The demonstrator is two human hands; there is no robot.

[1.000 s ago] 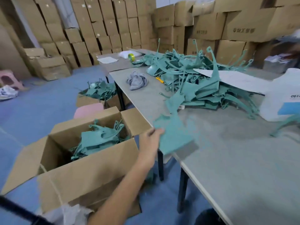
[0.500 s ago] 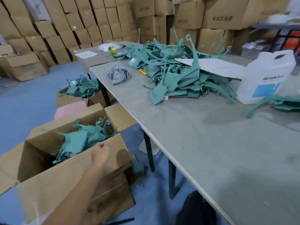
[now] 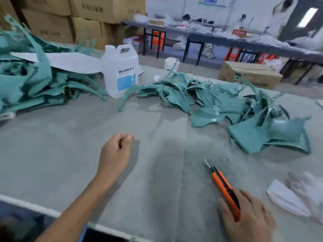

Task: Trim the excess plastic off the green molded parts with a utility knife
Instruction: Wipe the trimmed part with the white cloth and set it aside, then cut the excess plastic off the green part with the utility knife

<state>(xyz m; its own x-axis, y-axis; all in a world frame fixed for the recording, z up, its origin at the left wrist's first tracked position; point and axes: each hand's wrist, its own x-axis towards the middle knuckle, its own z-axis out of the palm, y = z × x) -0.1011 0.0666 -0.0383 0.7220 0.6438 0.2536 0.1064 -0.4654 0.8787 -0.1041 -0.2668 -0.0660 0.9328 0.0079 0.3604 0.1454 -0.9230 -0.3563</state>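
Head view: motion blur softens the right edge, and the right hand (image 3: 248, 217) is cut off by the bottom of the frame. It lies low on the grey table top (image 3: 70, 163), thumb on one side and fairly straight fingers on the other side of the orange-handled utility knife (image 3: 225, 191), whose thin blade is out and points away from the person. I cannot tell whether that hand clamps the handle or merely rests against it. The left hand (image 3: 116, 151) is over the table with its fingers curled in and the thumb tip against the forefinger; nothing shows inside it. The green molded plastic parts lie in two heaps across the table's far half: a tangled pile on the right (image 3: 209, 102), and a larger pile on the left (image 3: 26, 81) cut off by the frame edge and partly covered by a white flat sheet (image 3: 61, 62).

Between the heaps stands a white plastic jug with a handle (image 3: 120, 70); its contents are hidden. Its blue-and-white label reads "DEXCON". Stacked brown cardboard cartons (image 3: 87, 23) behind carry print too blurred to read. Crumpled white material (image 3: 297, 198) lies near the right hand.
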